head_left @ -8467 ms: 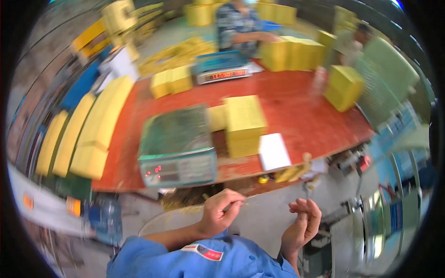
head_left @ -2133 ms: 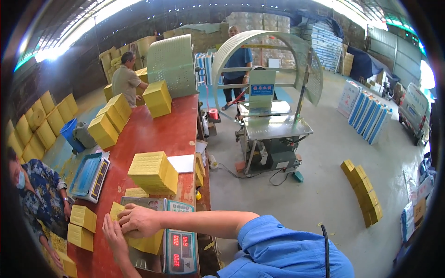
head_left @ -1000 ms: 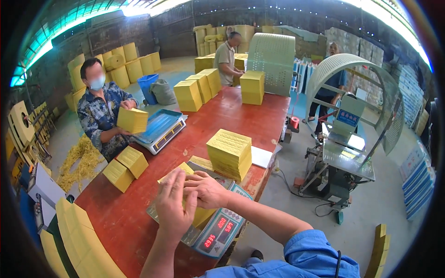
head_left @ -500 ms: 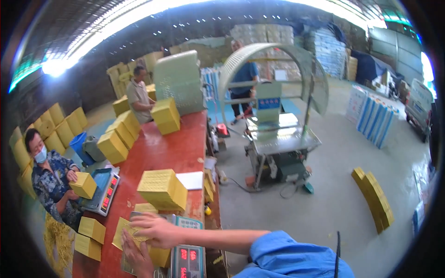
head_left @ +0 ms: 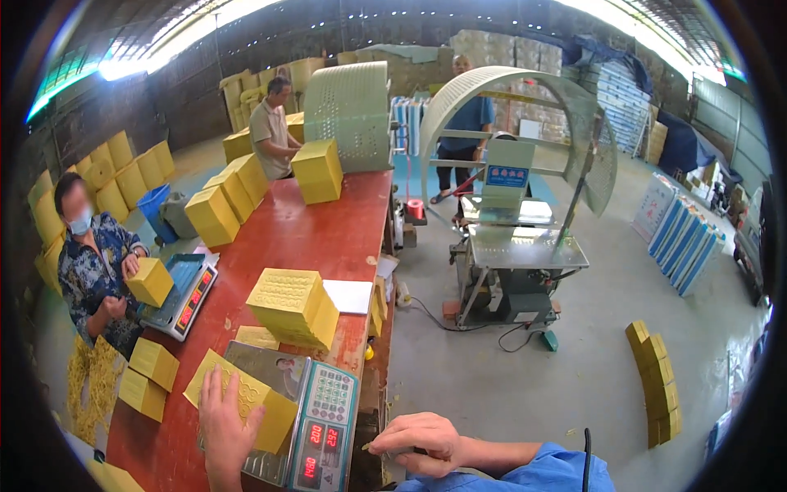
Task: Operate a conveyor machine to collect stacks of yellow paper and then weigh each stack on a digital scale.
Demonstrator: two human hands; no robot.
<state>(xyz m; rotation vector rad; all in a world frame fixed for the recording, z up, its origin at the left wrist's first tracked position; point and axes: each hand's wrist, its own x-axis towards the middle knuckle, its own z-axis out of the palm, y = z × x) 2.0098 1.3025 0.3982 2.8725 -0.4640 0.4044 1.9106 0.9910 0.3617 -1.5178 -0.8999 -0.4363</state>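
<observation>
"What couldn't you see at the scale (head_left: pixel 332 394)?"

"The left hand (head_left: pixel 225 420) covered part of the yellow stack (head_left: pixel 277 418), and the lower edge cut off its forearm (head_left: pixel 223 479)."

"And the right hand (head_left: pixel 422 443)?"

"A speck (head_left: pixel 366 447) at its fingertips was too small to name. The dark rim cropped a vehicle (head_left: pixel 749 234)."

Daylight enters through an overexposed roof strip (head_left: pixel 174 41) beyond the far left corner of the tabletop (head_left: pixel 352 238); the back wall (head_left: pixel 201 98) remains dim. Glare marks the steel plate (head_left: pixel 525 248) past the right edge. My left hand (head_left: pixel 223 416) is evenly lit. Fisheye curvature increases toward the blackened corners.
</observation>
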